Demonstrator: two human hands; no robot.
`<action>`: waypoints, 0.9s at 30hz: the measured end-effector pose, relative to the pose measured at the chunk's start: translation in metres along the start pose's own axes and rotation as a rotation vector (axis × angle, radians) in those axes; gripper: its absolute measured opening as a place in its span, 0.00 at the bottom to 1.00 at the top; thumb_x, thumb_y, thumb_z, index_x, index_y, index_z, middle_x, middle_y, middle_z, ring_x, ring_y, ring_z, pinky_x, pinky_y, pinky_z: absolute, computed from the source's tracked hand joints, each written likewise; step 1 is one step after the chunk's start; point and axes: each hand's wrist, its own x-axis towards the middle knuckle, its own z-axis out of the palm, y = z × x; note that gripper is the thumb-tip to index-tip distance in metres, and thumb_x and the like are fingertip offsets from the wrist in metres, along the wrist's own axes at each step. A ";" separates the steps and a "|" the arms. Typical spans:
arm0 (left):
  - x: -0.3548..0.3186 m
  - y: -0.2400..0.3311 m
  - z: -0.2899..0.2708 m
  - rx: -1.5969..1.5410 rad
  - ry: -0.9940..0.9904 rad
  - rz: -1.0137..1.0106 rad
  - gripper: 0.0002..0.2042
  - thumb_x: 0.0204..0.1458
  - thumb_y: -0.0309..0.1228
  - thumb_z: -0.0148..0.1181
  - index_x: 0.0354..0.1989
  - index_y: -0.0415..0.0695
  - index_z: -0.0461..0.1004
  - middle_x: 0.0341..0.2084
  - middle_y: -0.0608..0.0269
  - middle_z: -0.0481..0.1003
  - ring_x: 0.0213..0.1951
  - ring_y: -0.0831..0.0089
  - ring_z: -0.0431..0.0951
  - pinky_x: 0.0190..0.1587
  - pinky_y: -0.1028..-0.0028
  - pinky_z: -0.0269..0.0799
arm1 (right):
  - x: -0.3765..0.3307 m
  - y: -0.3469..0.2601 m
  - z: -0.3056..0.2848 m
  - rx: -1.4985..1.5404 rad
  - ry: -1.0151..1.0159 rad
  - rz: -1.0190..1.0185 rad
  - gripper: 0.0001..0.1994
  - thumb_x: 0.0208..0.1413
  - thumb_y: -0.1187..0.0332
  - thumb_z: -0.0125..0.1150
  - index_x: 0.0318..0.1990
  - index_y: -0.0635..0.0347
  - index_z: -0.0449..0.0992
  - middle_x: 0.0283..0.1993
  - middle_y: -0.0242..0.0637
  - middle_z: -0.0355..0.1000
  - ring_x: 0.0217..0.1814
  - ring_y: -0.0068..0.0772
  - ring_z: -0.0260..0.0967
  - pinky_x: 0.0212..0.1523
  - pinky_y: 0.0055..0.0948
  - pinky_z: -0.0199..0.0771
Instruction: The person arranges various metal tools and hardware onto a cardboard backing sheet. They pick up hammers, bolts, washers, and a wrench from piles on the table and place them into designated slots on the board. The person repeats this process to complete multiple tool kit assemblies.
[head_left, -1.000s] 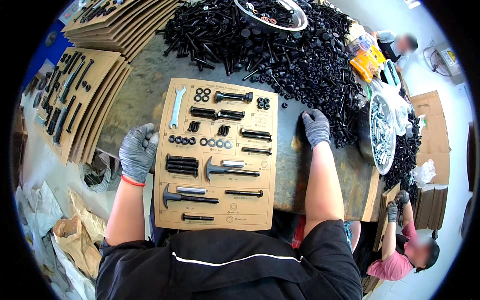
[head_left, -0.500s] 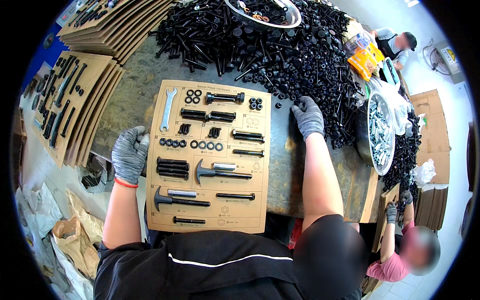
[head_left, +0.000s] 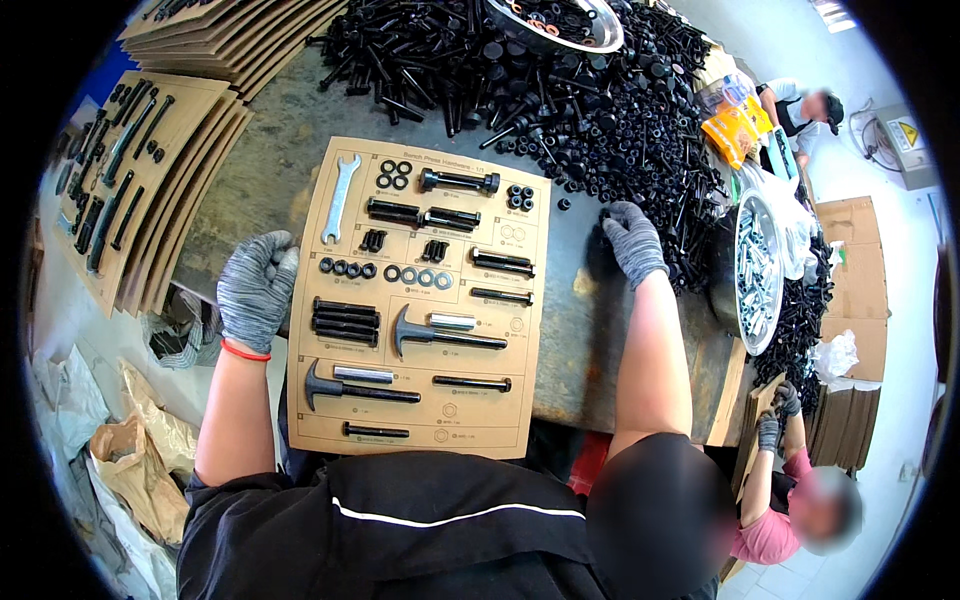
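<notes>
Worn table point(head_left: 251, 180) up here; on it, brown hardware card point(head_left: 490, 410), jutting past near edge, hexagon outlines point(head_left: 449, 410) unfilled. Left grip point(head_left: 257, 292), gloved, curled at card's left edge; can't tell if pinching it. Right grip point(head_left: 634, 245) at border of black hardware pile point(head_left: 640, 130), contents hidden. Probably parts-picking; next move calls for fingertip pinch.

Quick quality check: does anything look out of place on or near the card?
Mildly: some printed nut outlines at right on the card are bare, while most sections hold parts. One black piece also lies just apart from the heap.
</notes>
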 end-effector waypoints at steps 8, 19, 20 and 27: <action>0.002 0.000 -0.001 0.011 -0.017 0.021 0.11 0.49 0.27 0.66 0.42 0.41 0.78 0.28 0.63 0.75 0.24 0.78 0.71 0.32 0.78 0.72 | -0.034 -0.023 0.009 -0.177 -0.125 -0.126 0.12 0.47 0.70 0.67 0.41 0.60 0.77 0.40 0.46 0.74 0.40 0.43 0.75 0.44 0.36 0.76; 0.001 0.002 -0.001 0.023 -0.009 0.035 0.09 0.50 0.27 0.65 0.40 0.40 0.77 0.27 0.63 0.74 0.23 0.78 0.70 0.31 0.77 0.71 | -0.042 -0.119 0.046 -0.161 -0.292 -0.426 0.11 0.49 0.70 0.64 0.42 0.57 0.79 0.42 0.47 0.73 0.46 0.49 0.71 0.51 0.38 0.73; 0.002 0.001 0.000 0.000 0.015 0.064 0.09 0.50 0.26 0.64 0.39 0.40 0.77 0.26 0.63 0.74 0.22 0.78 0.70 0.31 0.77 0.71 | -0.043 -0.116 0.047 -0.076 -0.258 -0.385 0.12 0.48 0.70 0.65 0.43 0.56 0.79 0.41 0.46 0.74 0.45 0.49 0.72 0.51 0.38 0.73; 0.001 0.001 0.000 -0.007 0.007 0.034 0.09 0.50 0.26 0.65 0.40 0.40 0.77 0.26 0.64 0.74 0.22 0.79 0.69 0.31 0.79 0.71 | 0.003 -0.039 0.019 -0.185 0.226 0.129 0.19 0.51 0.67 0.63 0.51 0.59 0.75 0.45 0.48 0.76 0.46 0.46 0.74 0.50 0.38 0.74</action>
